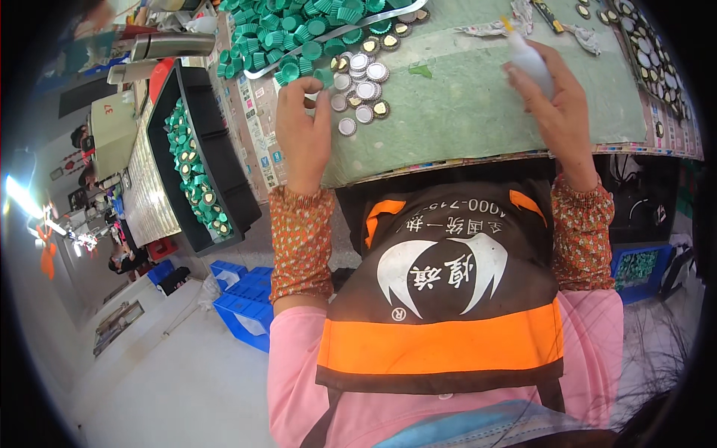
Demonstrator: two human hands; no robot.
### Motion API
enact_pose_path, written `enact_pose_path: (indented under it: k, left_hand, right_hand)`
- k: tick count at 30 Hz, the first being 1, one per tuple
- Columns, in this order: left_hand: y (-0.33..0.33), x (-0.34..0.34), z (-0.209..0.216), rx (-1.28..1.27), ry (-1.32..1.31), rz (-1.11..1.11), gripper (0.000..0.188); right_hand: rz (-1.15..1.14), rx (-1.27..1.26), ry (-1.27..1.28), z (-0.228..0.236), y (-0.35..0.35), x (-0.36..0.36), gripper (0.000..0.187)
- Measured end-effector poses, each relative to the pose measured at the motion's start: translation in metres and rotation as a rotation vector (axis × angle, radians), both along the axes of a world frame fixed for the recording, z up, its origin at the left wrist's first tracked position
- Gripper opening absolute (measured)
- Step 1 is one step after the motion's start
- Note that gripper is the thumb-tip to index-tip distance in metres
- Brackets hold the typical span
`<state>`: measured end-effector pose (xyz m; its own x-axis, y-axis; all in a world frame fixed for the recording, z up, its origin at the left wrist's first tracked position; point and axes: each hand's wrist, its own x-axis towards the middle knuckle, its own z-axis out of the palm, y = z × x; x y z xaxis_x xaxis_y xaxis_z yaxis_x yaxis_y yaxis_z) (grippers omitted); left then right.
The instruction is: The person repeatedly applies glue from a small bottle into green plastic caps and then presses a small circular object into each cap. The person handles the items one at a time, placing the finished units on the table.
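Note:
My left hand (305,134) is curled at the table's left, thumb and fingertips pinched at a small green fluted cup (324,77). Beside those fingertips lies a cluster of round metal caps (367,90), some silvery, some with a yellowish patch in the middle. My right hand (562,112) is wrapped round a white squeeze bottle (529,66) with a yellow nozzle, held tilted over the green mat (463,104). Past the left hand, a big heap of green fluted cups (299,28) rests by a metal tray edge (396,15).
A black bin (224,160) with green cups and caps stands left of the table. At the far right is a tray of caps (653,63). Crumpled wrapping (586,39) and a green scrap (420,71) lie on the mat. Blue crates (250,302) stand on the floor.

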<state>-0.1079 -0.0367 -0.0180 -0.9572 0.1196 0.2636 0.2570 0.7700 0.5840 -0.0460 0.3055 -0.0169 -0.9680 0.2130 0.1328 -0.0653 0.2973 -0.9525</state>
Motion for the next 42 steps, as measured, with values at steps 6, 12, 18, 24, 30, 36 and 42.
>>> enact_pose_path:
  k: [6, 12, 18, 24, 30, 36, 42]
  left_hand:
    - [0.024, 0.042, 0.041, -0.013, -0.124, -0.337, 0.019]
    - [0.035, 0.065, 0.036, 0.437, -0.391, -0.386, 0.036]
    - [0.054, 0.081, 0.024, 0.825, -0.632, -0.355, 0.048]
    - [0.051, 0.082, 0.014, 1.053, -0.759, -0.287, 0.043]
    - [0.037, 0.084, 0.020, 1.329, -0.847, -0.238, 0.046]
    - [0.027, 0.089, 0.013, 1.563, -0.942, -0.229, 0.054]
    - [0.030, 0.092, 0.013, 1.541, -0.975, -0.228, 0.054]
  right_hand:
    - [0.329, -0.381, -0.247, 0.030, -0.062, -0.007, 0.034]
    - [0.436, -0.351, -0.323, 0.015, -0.092, -0.007, 0.035]
    - [0.290, -0.666, -0.439, 0.015, -0.103, 0.011, 0.036]
    - [0.351, -0.831, -0.426, 0.007, -0.102, 0.019, 0.027]
    - [0.391, -0.200, -0.020, 0.020, -0.076, 0.026, 0.032]
    - [0.390, 0.043, 0.242, 0.030, -0.064, 0.038, 0.035]
    - [0.404, 0.067, 0.356, 0.038, -0.069, 0.044, 0.030]
